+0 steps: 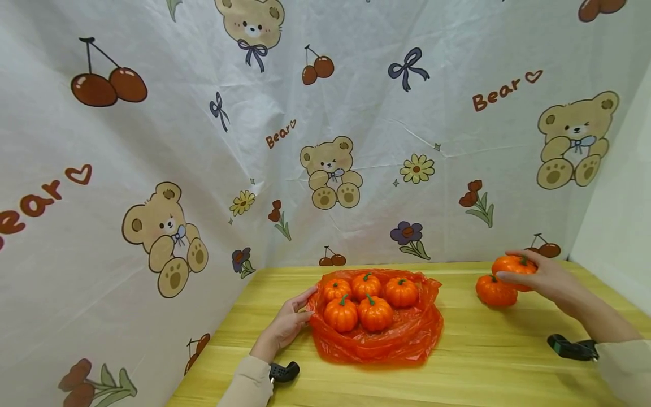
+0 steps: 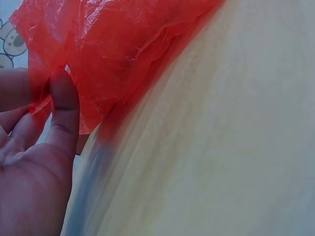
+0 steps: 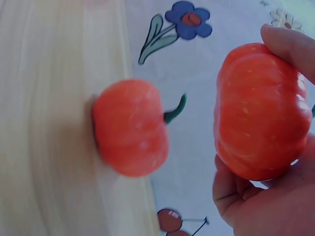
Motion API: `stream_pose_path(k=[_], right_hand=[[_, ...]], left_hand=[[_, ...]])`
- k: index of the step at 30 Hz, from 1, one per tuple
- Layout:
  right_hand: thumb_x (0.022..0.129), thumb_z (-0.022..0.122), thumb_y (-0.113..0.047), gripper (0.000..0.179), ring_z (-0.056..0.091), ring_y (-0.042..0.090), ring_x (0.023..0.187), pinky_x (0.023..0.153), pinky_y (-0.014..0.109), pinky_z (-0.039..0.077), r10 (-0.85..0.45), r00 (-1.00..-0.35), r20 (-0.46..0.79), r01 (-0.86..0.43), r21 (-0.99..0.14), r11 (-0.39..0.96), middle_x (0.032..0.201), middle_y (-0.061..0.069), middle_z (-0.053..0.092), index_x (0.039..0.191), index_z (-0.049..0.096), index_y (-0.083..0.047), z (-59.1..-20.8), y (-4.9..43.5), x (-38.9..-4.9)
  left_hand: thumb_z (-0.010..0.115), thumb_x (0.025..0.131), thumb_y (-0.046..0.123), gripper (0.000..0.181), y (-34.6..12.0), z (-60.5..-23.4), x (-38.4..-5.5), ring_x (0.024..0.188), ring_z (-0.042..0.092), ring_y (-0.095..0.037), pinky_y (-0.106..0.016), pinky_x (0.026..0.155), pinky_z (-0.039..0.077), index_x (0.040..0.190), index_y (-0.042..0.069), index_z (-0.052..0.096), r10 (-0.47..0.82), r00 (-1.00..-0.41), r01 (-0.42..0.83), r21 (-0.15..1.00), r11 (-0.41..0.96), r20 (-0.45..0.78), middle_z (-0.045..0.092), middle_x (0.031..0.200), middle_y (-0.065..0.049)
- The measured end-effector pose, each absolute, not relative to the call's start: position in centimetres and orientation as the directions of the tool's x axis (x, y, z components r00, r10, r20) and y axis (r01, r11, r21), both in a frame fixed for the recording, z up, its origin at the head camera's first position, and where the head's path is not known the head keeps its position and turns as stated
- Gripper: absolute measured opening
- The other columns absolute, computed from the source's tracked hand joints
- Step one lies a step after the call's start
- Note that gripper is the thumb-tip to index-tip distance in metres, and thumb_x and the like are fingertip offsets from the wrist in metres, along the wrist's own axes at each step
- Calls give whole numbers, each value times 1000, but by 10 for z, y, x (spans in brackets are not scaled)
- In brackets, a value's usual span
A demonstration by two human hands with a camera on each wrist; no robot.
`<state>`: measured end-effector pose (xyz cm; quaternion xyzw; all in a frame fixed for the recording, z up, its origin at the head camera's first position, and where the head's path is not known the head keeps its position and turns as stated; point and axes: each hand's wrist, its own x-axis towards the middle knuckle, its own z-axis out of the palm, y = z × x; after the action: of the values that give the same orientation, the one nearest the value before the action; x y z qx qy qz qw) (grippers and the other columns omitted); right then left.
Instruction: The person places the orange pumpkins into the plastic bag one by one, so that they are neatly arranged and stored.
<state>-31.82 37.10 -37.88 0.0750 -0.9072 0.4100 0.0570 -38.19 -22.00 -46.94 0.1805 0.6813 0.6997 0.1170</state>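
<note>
My left hand (image 1: 290,320) pinches the left rim of a red plastic bag (image 1: 376,347) between thumb and fingers, as the left wrist view also shows at close range. Inside the spread bag sit several small orange pumpkins (image 1: 375,314) with green stems. On the far right, my right hand (image 1: 556,278) grips another pumpkin (image 3: 263,113) around its sides, lifted above the table. One more pumpkin (image 3: 132,128) stands on the table just beside it, stem up, overlapped by the held one in the head view.
A light wooden table (image 1: 473,362) bears everything. Behind and to the left hangs a white cloth (image 1: 356,237) printed with bears, cherries and flowers. A white wall (image 1: 615,226) borders the right side. Each wrist carries a black camera mount (image 1: 572,347).
</note>
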Motion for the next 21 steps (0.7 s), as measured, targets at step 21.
stream_pose_path(k=[21], right_hand=[[94, 70, -44, 82, 55, 42, 119, 90, 55, 54, -258, -963, 82, -238, -712, 661, 146, 33, 45, 159, 34, -10, -350, 302, -322]], left_hand=[[55, 96, -9, 74, -219, -469, -381, 144, 42, -28, -22, 90, 56, 163, 13, 31, 418, -902, 95, 995, -41, 103, 19, 172, -17]])
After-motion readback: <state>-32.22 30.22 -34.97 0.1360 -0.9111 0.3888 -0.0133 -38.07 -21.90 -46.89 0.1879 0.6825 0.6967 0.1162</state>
